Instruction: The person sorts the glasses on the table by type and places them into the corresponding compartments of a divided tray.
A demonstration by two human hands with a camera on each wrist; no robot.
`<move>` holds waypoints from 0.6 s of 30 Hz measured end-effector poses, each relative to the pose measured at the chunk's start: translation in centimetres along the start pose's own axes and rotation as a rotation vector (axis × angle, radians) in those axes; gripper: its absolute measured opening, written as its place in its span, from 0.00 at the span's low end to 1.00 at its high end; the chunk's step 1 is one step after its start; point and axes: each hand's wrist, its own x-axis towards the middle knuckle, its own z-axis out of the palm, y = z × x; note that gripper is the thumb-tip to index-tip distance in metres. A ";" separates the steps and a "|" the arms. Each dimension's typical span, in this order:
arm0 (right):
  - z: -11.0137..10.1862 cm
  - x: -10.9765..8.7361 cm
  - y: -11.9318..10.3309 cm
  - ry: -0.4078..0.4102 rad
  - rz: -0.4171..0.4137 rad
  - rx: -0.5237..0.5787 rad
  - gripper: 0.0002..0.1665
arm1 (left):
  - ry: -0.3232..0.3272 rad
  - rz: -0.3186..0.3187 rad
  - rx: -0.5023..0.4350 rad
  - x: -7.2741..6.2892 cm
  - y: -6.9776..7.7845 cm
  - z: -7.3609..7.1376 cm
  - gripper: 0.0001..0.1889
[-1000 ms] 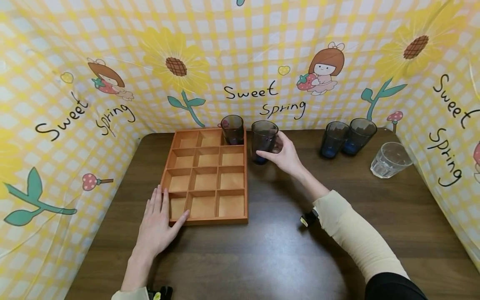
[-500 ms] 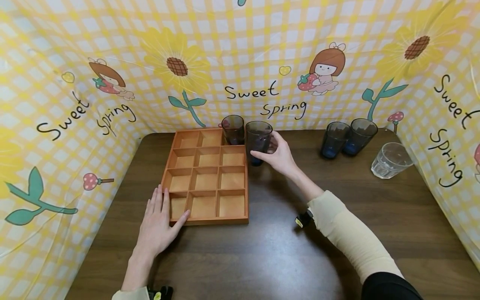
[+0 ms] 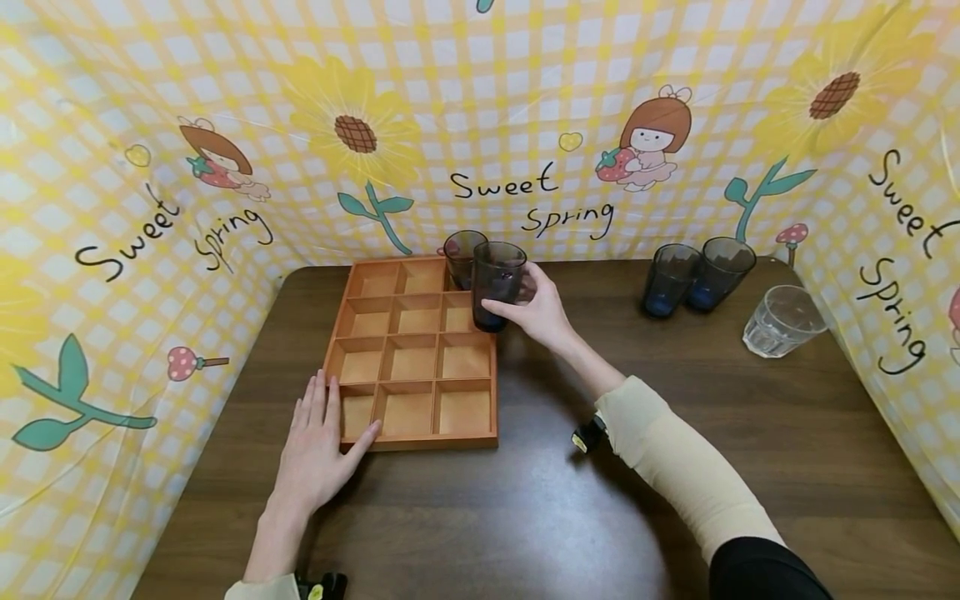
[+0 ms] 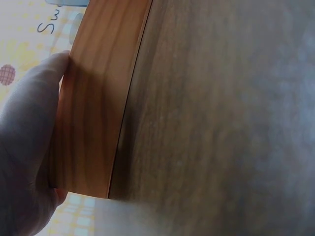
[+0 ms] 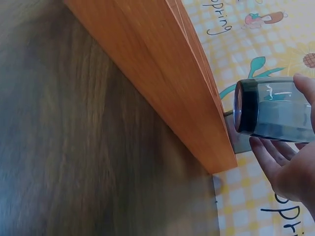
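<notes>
My right hand (image 3: 542, 310) grips a smoky dark drinking glass (image 3: 498, 283) with a blue base, thumb on the near side and fingers on the far side. The glass is upright over the right rim of the wooden compartment tray (image 3: 492, 408); in the right wrist view its base (image 5: 246, 106) stands above the tray's side wall (image 5: 162, 73). A second dark glass (image 3: 459, 254) sits in the far right compartment, partly hidden behind the held one. My left hand (image 3: 315, 454) rests on the tray's near left corner, fingers straight along the side and thumb over the front rim.
Two more dark glasses (image 3: 670, 279) (image 3: 722, 273) stand side by side at the back right of the table (image 3: 555, 508). A clear tumbler (image 3: 780, 323) is to their right, near the table edge. A yellow checked cloth (image 3: 510, 108) hangs round the back and sides.
My right hand has carried the glass leftward, from beside the tray to over its right rim. The left hand and tray have stayed in place.
</notes>
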 end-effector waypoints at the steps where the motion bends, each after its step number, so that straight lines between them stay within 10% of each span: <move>1: 0.2 0.1 0.0 0.003 0.003 -0.002 0.40 | 0.000 0.000 -0.002 0.0 0.0 0.0 0.57; 18: 2.9 1.2 0.6 0.057 0.023 0.024 0.42 | 0.015 0.003 -0.005 0.0 -0.2 0.2 0.57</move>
